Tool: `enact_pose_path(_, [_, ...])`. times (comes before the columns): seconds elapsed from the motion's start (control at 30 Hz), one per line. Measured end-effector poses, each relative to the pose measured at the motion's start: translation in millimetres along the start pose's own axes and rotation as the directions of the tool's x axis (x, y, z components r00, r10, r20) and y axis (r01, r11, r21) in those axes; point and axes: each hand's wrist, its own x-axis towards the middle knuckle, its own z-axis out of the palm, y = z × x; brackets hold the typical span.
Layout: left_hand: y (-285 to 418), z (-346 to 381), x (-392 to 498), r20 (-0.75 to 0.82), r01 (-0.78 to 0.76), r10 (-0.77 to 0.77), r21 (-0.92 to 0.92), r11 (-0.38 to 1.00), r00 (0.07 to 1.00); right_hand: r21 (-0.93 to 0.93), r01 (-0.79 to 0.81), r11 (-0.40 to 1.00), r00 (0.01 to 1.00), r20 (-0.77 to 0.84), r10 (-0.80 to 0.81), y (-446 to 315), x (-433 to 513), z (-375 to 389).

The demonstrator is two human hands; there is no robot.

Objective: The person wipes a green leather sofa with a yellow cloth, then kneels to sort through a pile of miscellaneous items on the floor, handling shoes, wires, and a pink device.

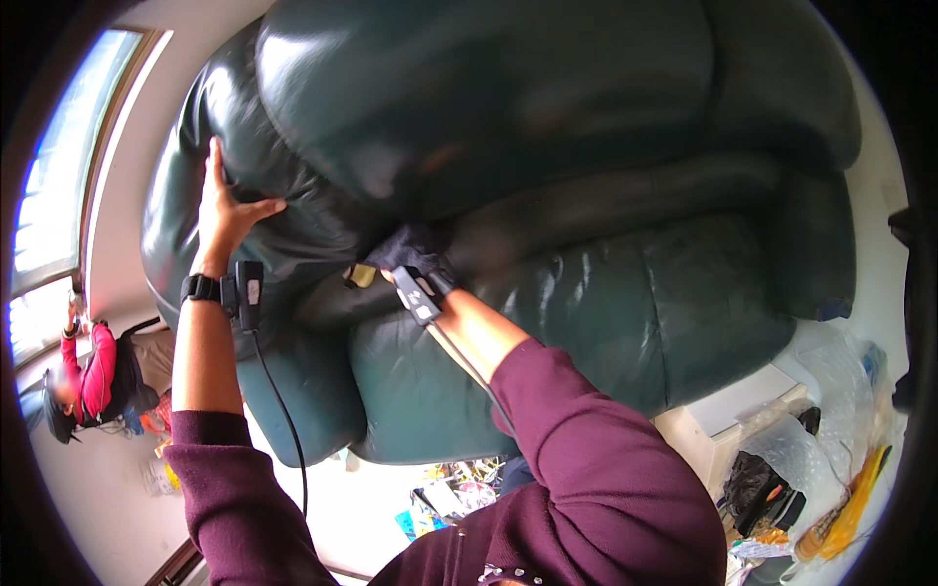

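Note:
A dark green leather sofa (pixel 506 344) fills the middle of the view. My left hand (pixel 226 212) is spread on the sofa's puffy side at the left, thumb and fingers apart, with nothing in it. Near the inner corner, where the side meets the seat and back, my right hand (pixel 388 274) is on a dark cloth (pixel 407 249); the cloth hides most of the fingers. A small yellowish object (pixel 360 276) lies just left of that hand, partly covered; I cannot tell what it is. Each wrist bears a strapped black device with a cable.
At the far left, a person in a red top (pixel 99 366) is beside a window (pixel 66 168). A pale cabinet (pixel 740 403) stands at the sofa's lower right, by clear plastic sheeting (pixel 791 447) and bags. Mixed items in a container (pixel 454 498) are below the sofa's front edge.

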Motion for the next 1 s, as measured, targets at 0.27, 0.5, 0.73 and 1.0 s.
enact_pose_path(0.27, [1.7, -4.0, -3.3, 0.035, 0.049, -0.044, -0.166, 0.985, 0.998, -0.463, -0.173, 0.87, 0.979, -0.176, 0.101, 235.9, -19.4, -255.7])
enact_pose_path(0.5, [84.4, 15.5, -36.8, -0.421, 0.139, -0.009, 0.279, 0.95, 0.907, -0.596, -0.583, 0.553, 0.795, -0.56, 0.234, 406.1, -39.6, -551.4])
enact_pose_path(0.73, [360.7, 111.5, 52.2, -0.622, -0.311, 0.147, -0.162, 0.937, 0.769, -0.676, -0.487, 0.553, 0.866, -0.458, 0.202, 370.0, 57.5, -585.2])
enact_pose_path(1.0, [394.7, 169.6, 102.3, -0.718, 0.286, -0.129, 0.102, 0.953, 0.684, -0.589, 0.017, 0.808, 0.983, -0.138, -0.122, 333.2, 196.7, -473.5])
